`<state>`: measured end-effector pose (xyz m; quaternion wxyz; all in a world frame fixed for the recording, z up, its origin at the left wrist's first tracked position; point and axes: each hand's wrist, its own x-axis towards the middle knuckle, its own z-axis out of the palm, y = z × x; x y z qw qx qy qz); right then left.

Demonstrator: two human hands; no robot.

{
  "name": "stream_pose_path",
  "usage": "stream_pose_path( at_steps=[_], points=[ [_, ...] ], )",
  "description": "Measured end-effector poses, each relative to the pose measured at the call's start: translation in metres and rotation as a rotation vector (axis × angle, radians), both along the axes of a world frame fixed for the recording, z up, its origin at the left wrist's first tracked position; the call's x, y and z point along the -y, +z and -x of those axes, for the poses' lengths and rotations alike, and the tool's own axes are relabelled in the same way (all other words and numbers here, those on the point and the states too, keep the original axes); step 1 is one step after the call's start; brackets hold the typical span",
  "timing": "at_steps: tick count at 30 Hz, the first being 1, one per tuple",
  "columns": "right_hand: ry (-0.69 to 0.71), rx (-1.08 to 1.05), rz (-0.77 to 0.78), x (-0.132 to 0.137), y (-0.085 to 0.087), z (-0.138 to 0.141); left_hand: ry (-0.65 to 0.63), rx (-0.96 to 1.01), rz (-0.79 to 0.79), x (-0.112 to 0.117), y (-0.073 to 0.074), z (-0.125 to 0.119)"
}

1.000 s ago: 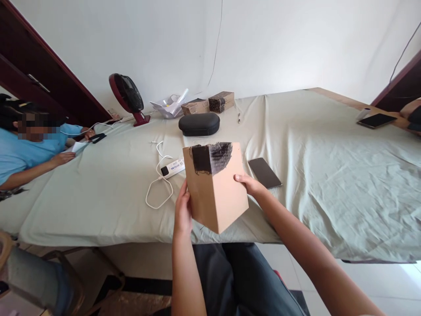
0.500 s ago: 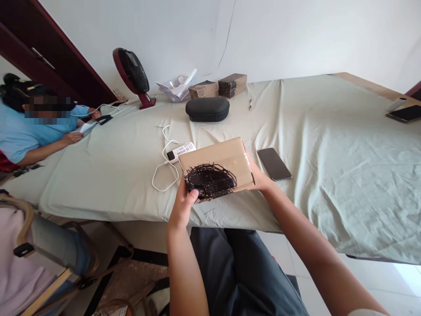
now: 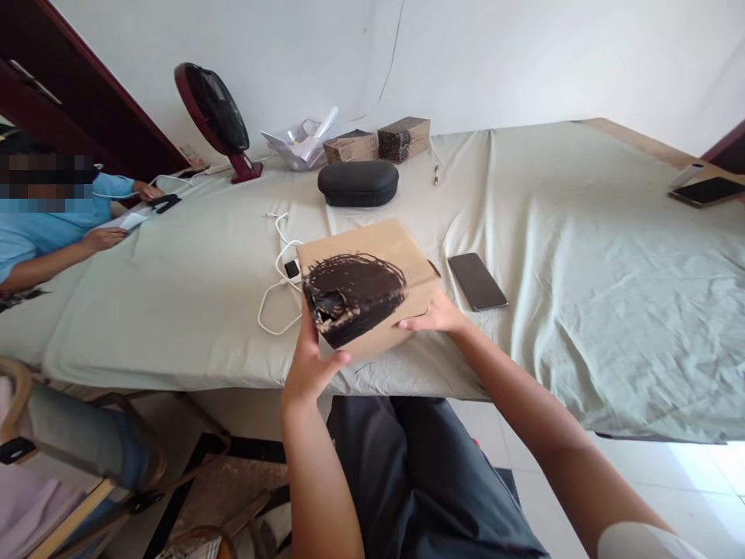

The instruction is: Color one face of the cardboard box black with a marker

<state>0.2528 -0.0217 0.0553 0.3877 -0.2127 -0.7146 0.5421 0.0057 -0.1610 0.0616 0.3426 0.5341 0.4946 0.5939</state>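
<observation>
Between both hands is a brown cardboard box (image 3: 401, 252), tilted so its top and near side show. Black scribble covers its left part, and the near left corner is torn and crushed. My left hand (image 3: 311, 361) grips that left end, thumb along the near side, the other fingers mostly hidden. At the right end, my right hand (image 3: 434, 314) holds the box with its thumb on the near side. Partly hidden behind the box lies a white item with a black end (image 3: 292, 269), beside a white cable (image 3: 260, 314). A dark smartphone (image 3: 477, 281) lies right of my right hand.
A black zip case (image 3: 358, 184) lies beyond the box, with two small cartons (image 3: 404, 138) and a plastic basket (image 3: 296, 155) behind it. A pen (image 3: 436, 175) and a fan (image 3: 218, 116) stand farther off. A person in blue (image 3: 52, 233) sits at the left, holding paper.
The box has been tipped, so more of its near side and torn corner show. My right thumb now shows on the near side. The whole view has shifted slightly.
</observation>
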Motion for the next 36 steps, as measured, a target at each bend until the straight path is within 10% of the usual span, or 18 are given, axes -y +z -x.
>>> stream_pose_path(
  at_steps=[4,10,14,24,29,36],
  points=[
    [0.072,0.050,-0.090,-0.014,0.002,-0.011,0.175,0.084,0.008,-0.016,-0.033,0.005],
    [-0.895,1.002,-0.032,-0.039,0.013,-0.052,0.283,0.193,-0.045,-0.029,-0.059,0.007],
    [-0.887,1.269,0.232,-0.044,0.012,-0.077,0.296,0.233,-0.068,-0.035,-0.062,0.009],
    [-0.768,0.393,0.377,-0.060,-0.004,-0.073,0.283,0.312,-0.074,-0.042,-0.059,0.000],
    [-0.300,-0.458,0.632,-0.055,0.005,-0.056,0.207,0.268,0.031,-0.044,-0.067,-0.001],
    [-0.128,-0.529,0.677,-0.034,0.013,-0.037,0.168,0.326,0.075,-0.055,-0.084,-0.002]
  ],
)
